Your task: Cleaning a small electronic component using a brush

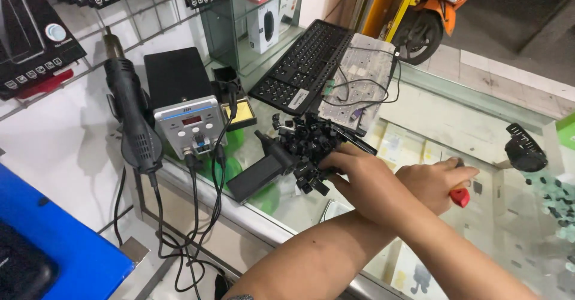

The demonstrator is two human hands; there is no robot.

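A heap of loose black keycaps (304, 147) lies on the glass counter (431, 120). My right hand (362, 177) reaches across from the right, its fingers curled into the near edge of the heap and gripping some caps. My left hand (436, 180) crosses under that arm and is closed around a red-handled tool (460, 197), of which only the handle end shows. A black keyboard (305, 60) lies behind the heap. Beside it is its grey inner sheet (362, 66), with a cable draped over it.
A grey rework station (190, 125) with a black hot-air wand (135, 117) stands at the left, its cables hanging over the counter edge. A black block (259, 177) sits by the heap and a black round part (524, 150) at the right. An orange scooter (446, 3) is parked beyond.
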